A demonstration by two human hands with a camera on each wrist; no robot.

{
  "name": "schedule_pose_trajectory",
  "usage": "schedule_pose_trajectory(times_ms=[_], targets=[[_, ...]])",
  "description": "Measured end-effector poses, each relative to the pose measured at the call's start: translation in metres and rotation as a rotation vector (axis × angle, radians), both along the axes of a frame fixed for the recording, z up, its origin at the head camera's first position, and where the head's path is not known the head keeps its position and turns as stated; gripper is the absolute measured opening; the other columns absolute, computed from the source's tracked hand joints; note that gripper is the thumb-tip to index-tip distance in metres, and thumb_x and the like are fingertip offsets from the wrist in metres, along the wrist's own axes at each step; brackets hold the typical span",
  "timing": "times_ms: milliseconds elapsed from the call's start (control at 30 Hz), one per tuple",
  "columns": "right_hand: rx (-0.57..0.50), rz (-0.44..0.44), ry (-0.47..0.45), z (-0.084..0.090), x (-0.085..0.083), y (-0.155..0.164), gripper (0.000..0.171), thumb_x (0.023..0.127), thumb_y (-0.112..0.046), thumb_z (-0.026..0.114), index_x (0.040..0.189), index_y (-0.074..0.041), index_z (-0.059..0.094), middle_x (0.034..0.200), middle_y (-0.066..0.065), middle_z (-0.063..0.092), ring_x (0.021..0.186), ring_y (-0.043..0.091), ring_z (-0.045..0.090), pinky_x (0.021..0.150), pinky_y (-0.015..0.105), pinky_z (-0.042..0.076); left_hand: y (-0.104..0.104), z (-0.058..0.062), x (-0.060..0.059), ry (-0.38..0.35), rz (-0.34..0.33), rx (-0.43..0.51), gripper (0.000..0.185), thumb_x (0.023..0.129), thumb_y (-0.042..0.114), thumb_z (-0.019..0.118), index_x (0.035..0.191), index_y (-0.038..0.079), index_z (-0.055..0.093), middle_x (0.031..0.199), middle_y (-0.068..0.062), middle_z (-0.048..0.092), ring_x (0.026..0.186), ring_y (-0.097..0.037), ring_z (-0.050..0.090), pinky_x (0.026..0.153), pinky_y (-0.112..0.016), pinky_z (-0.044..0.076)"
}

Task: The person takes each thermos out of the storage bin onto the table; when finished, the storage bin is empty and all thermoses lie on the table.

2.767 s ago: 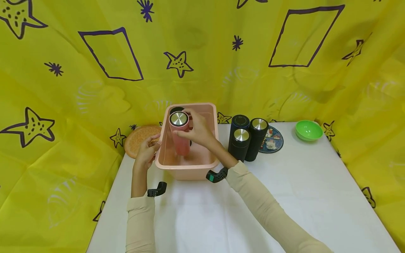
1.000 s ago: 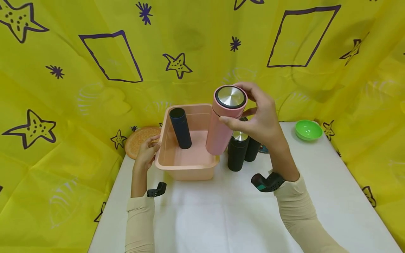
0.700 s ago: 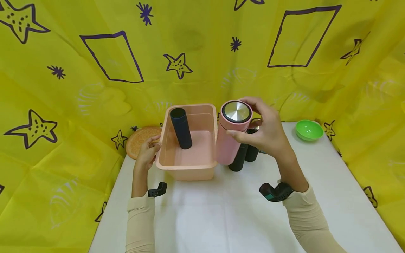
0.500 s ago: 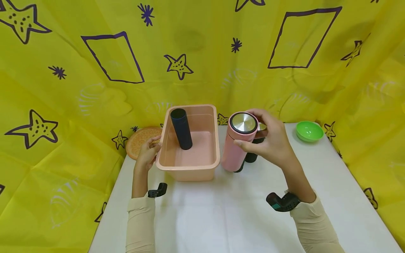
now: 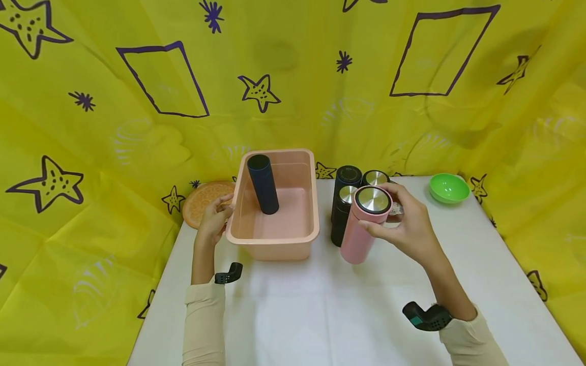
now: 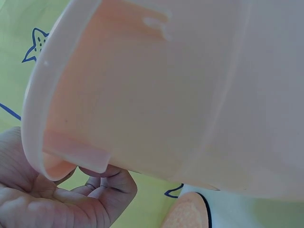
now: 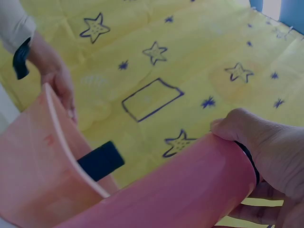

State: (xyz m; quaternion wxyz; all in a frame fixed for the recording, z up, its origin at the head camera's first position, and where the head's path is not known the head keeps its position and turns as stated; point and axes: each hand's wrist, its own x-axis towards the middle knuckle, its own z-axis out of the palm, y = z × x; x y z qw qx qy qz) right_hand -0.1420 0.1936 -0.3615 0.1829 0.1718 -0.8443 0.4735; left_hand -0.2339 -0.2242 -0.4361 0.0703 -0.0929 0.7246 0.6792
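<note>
**Pink flask held beside the tub**

The pink tub (image 5: 274, 244) stands on the white table (image 5: 320, 315), and the left hand (image 5: 214, 218) grips its left rim with fingers curled under the edge. Inside the tub, to the right of this hand, a dark blue flask (image 5: 263, 184) stands upright. The right hand (image 5: 409, 229) has its fingers wrapped around the top of the pink flask (image 5: 361, 234) — the flask is tilted a little, just right of the tub. Just beyond it stand three black flasks (image 5: 344, 203), close together. Further right of this hand is a small green bowl (image 5: 448, 188).
</note>
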Motion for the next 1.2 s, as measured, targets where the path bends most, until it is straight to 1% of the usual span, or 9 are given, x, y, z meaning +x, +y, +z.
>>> schedule_pose_trajectory(times_ms=[133, 200, 267, 400, 500, 700, 867, 1067, 1200], targets=[[0.017, -0.047, -0.019, -0.014, -0.001, 0.005, 0.071, 0.068, -0.004, 0.086, 0.129, 0.0, 0.05, 0.112, 0.012, 0.062, 0.097, -0.005, 0.053, 0.068, 0.011, 0.052, 0.001, 0.0, 0.001, -0.002, 0.01, 0.0, 0.045, 0.102, 0.008, 0.047, 0.147, 0.008, 0.041, 0.102, -0.004, 0.052, 0.087, -0.011, 0.06, 0.07, -0.023, 0.055], [0.035, -0.067, -0.025, -0.02, -0.001, 0.008, 0.07, 0.07, -0.006, 0.086, 0.13, 0.0, 0.05, 0.113, 0.014, 0.062, 0.098, -0.004, 0.052, 0.069, 0.01, 0.051, 0.002, -0.001, 0.001, -0.004, 0.013, -0.006, 0.045, 0.102, 0.008, 0.047, 0.147, 0.008, 0.041, 0.102, -0.004, 0.052, 0.088, -0.012, 0.06, 0.071, -0.023, 0.055], [0.055, -0.086, -0.031, -0.025, -0.001, 0.011, 0.07, 0.071, -0.008, 0.086, 0.13, 0.0, 0.049, 0.115, 0.016, 0.062, 0.099, 0.002, 0.053, 0.07, 0.01, 0.051, 0.003, -0.001, 0.001, -0.007, 0.016, -0.01, 0.045, 0.102, 0.008, 0.047, 0.146, 0.008, 0.042, 0.102, -0.004, 0.052, 0.088, -0.012, 0.06, 0.071, -0.023, 0.056], [0.074, -0.122, -0.044, -0.034, -0.005, 0.015, 0.071, 0.073, -0.011, 0.085, 0.132, 0.001, 0.048, 0.118, 0.018, 0.062, 0.102, 0.019, 0.056, 0.071, 0.012, 0.05, 0.003, -0.002, 0.0, -0.009, 0.016, -0.011, 0.045, 0.101, 0.008, 0.048, 0.146, 0.009, 0.042, 0.102, -0.004, 0.052, 0.089, -0.013, 0.06, 0.071, -0.024, 0.056], [0.07, -0.153, -0.058, -0.042, -0.01, 0.017, 0.071, 0.074, -0.013, 0.085, 0.133, 0.002, 0.047, 0.12, 0.02, 0.061, 0.103, 0.026, 0.057, 0.071, 0.009, 0.048, 0.003, -0.001, -0.001, -0.006, 0.014, -0.003, 0.046, 0.101, 0.008, 0.048, 0.146, 0.008, 0.042, 0.103, -0.004, 0.053, 0.089, -0.012, 0.059, 0.072, -0.024, 0.056], [0.042, -0.204, -0.076, -0.053, -0.019, 0.021, 0.073, 0.075, -0.016, 0.084, 0.135, 0.003, 0.046, 0.127, 0.022, 0.059, 0.108, 0.027, 0.055, 0.071, 0.006, 0.044, 0.001, -0.001, -0.002, 0.005, 0.005, -0.003, 0.046, 0.101, 0.007, 0.048, 0.147, 0.007, 0.041, 0.101, -0.004, 0.052, 0.089, -0.012, 0.059, 0.071, -0.023, 0.055], [0.019, -0.24, -0.078, -0.062, -0.027, 0.021, 0.074, 0.074, -0.014, 0.084, 0.135, 0.004, 0.046, 0.124, 0.022, 0.059, 0.108, 0.025, 0.052, 0.074, 0.007, 0.042, 0.0, 0.0, -0.002, -0.005, -0.002, 0.002, 0.046, 0.102, 0.007, 0.047, 0.148, 0.007, 0.04, 0.101, -0.004, 0.052, 0.087, -0.012, 0.059, 0.07, -0.022, 0.055], [0.021, -0.267, -0.068, -0.069, -0.034, 0.019, 0.075, 0.074, -0.012, 0.084, 0.136, 0.007, 0.046, 0.128, 0.026, 0.053, 0.111, 0.035, 0.052, 0.077, 0.009, 0.038, 0.001, 0.002, 0.0, -0.003, 0.0, 0.009, 0.047, 0.102, 0.008, 0.047, 0.148, 0.008, 0.039, 0.1, -0.004, 0.052, 0.087, -0.011, 0.058, 0.07, -0.022, 0.055], [0.035, -0.275, -0.068, -0.073, -0.036, 0.018, 0.075, 0.073, -0.013, 0.085, 0.134, 0.008, 0.047, 0.135, 0.027, 0.049, 0.112, 0.038, 0.052, 0.078, 0.006, 0.036, 0.001, 0.001, 0.0, -0.008, 0.004, 0.001, 0.047, 0.102, 0.008, 0.047, 0.148, 0.009, 0.04, 0.101, -0.005, 0.052, 0.088, -0.012, 0.059, 0.07, -0.022, 0.055]])
